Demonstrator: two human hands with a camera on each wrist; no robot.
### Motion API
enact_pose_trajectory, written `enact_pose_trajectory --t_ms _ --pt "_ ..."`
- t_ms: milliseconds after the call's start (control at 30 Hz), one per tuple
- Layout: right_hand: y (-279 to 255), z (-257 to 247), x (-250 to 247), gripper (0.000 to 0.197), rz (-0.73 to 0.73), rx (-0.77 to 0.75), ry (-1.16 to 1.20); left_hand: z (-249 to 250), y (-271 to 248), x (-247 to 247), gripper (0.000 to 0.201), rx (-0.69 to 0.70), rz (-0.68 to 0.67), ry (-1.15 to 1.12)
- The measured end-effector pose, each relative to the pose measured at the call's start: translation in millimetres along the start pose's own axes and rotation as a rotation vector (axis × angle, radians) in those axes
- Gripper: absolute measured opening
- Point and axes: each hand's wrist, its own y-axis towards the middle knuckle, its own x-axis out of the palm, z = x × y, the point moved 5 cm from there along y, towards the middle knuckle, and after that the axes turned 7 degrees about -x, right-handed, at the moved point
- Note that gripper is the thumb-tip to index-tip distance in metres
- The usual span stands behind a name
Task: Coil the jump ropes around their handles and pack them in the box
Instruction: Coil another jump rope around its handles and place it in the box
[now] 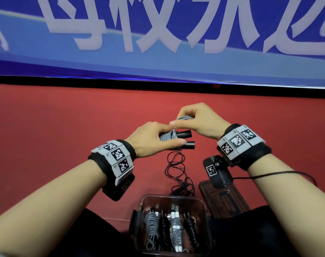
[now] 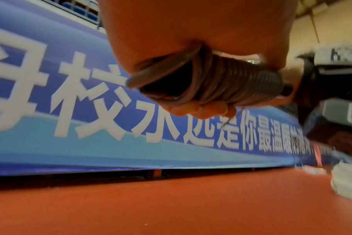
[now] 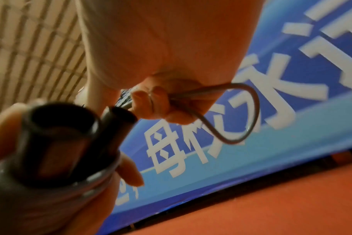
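A grey jump rope (image 1: 167, 136) is coiled tightly round its two black handles (image 1: 185, 134), held above the red floor in the middle of the head view. My left hand (image 1: 154, 140) grips the coiled bundle (image 2: 237, 82) from the left. My right hand (image 1: 195, 121) pinches the last loop of grey rope (image 3: 249, 114) just above the handles' ends (image 3: 60, 127). Close to me stands a clear plastic box (image 1: 145, 201) with several coiled ropes inside, grey ones (image 1: 150, 225) and black ones (image 1: 190, 229).
A thin black cord (image 1: 176, 173) lies tangled on the red floor (image 1: 65, 136) between the hands and the box. A dark brown tray (image 1: 224, 199) sits right of the box. A blue banner (image 1: 158, 43) with white characters runs along the far edge.
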Motion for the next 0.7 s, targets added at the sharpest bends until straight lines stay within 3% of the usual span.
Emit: enact_pose_trajectory --t_ms 100,200,300,433,600,700 --pt "1 17 7 0.027 0.064 0.143 0.443 12 1 -4 0.032 -0.003 -0.002 -0.404" --pt "2 24 22 0.028 0.114 0.259 0.675 16 4 -6 0.028 -0.033 0.039 -0.579" --pt "3 22 28 0.022 0.156 0.315 0.610 10 9 -9 0.031 -0.072 0.117 -0.709" --pt "4 17 40 0.037 0.112 0.373 0.566 3 14 -13 0.042 -0.124 0.188 -0.843" --pt "2 14 55 0.050 0.107 0.490 0.646 -2 19 -10 0.054 -0.197 0.096 -1.027" --pt "4 12 59 0.053 0.131 0.482 0.554 -4 20 -7 0.061 -0.232 0.064 -1.122"
